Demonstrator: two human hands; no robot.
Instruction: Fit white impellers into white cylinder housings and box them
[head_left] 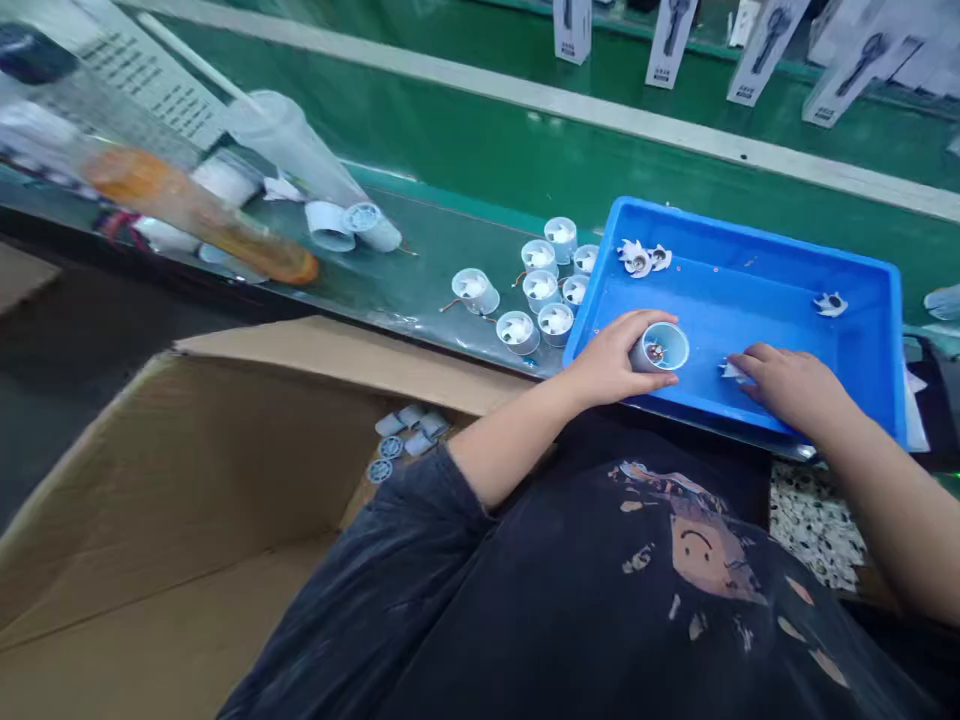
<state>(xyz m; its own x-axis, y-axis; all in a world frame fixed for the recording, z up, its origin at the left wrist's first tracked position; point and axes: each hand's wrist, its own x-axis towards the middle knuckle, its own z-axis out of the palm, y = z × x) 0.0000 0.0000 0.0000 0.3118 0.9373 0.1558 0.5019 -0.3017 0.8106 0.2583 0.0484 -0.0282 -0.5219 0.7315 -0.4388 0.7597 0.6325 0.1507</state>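
In our left grip (611,360) we grasp a pale blue cup (665,346) between thumb and fingers, over the near left part of the blue tray (757,290), its open mouth facing up and its long axis leaning slightly toward the tray's right side. Inside the cup we see a reddish, copper-toned core with small pale points around it. Our right grip (791,385) reaches down into the tray, its fingertips on a white fan wheel (733,370) near the tray's front wall; the fingers hide most of it, so we cannot tell whether they are clenched on it. The tray is shallow, rectangular and smooth, and also holds two white bladed wheels (639,261) in its far left corner and a single wheel (831,304) by its right wall. Just left of the tray, on the glossy green desk (420,285), we have a cluster of cups (540,288) standing mouth up, white blades inside them and thin wires trailing from some. Farther left of the tray lie two tipped cups (351,227), beside a tall translucent tumbler (292,140). Left of the tray and below it, a brown cardboard carton (172,480) contains more pale, round-ended cylinders (390,447).
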